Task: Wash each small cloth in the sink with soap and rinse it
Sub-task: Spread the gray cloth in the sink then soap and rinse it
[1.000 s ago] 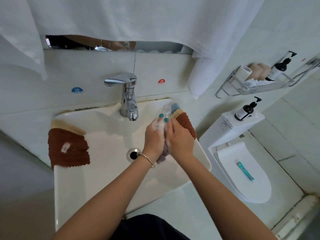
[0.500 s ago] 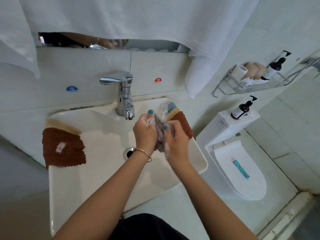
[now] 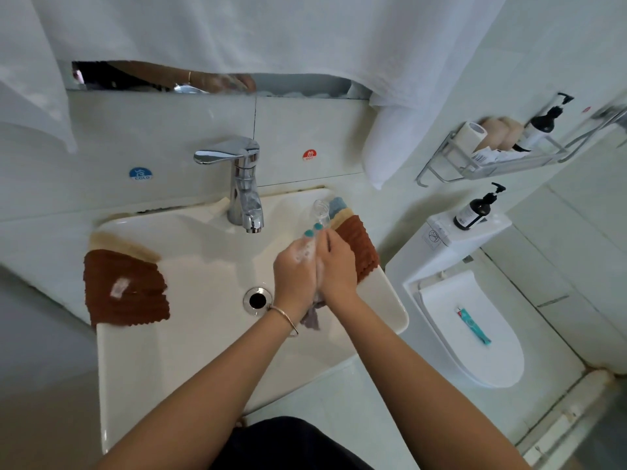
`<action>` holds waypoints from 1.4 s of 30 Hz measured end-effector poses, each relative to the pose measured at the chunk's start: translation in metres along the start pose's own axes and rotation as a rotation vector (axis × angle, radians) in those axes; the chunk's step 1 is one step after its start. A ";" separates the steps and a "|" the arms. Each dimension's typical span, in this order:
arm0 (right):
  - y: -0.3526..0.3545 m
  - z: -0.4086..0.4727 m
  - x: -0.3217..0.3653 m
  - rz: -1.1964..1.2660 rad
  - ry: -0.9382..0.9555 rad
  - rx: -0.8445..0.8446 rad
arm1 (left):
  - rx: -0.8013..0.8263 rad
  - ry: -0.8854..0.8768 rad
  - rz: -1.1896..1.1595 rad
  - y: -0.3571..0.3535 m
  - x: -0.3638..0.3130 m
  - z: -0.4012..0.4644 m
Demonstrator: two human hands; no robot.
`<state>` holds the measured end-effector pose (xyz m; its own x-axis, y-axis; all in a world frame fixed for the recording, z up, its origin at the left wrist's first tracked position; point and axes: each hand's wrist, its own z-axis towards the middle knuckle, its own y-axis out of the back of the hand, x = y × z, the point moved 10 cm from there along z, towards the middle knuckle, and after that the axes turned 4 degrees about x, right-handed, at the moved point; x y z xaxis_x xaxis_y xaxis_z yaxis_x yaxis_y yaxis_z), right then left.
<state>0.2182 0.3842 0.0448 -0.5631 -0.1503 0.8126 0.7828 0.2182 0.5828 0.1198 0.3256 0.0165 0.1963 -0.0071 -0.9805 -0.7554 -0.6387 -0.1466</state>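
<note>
Brown cloth (image 3: 125, 288) draped over sink (image 3: 203, 351) rim, seemingly awaiting its turn. Left hand (image 3: 296, 266) and right hand (image 3: 336, 262), grip pressed together, sandwich grey cloth (image 3: 311, 317) above the basin, likely working in lather. Tap (image 3: 244, 184) dry.

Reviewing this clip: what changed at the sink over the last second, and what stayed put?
The left hand and right hand rubbed the soapy grey cloth: half a second ago the palms parted with fingers curled; now they press flat together again, cloth hanging below. Unchanged: tap off, brown cloths on the sink's left rim and right rim.
</note>
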 end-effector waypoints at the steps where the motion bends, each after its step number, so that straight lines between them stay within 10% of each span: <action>1: -0.002 -0.005 0.005 -0.004 0.030 0.007 | -0.005 0.015 -0.005 0.003 0.002 0.005; 42: -0.051 -0.017 -0.002 -0.138 0.057 0.286 | -0.149 0.300 -0.200 0.033 0.057 0.014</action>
<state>0.1840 0.3571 0.0135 -0.6366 -0.2492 0.7299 0.5896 0.4528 0.6688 0.0972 0.3150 -0.0461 0.5213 -0.0819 -0.8494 -0.5891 -0.7547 -0.2888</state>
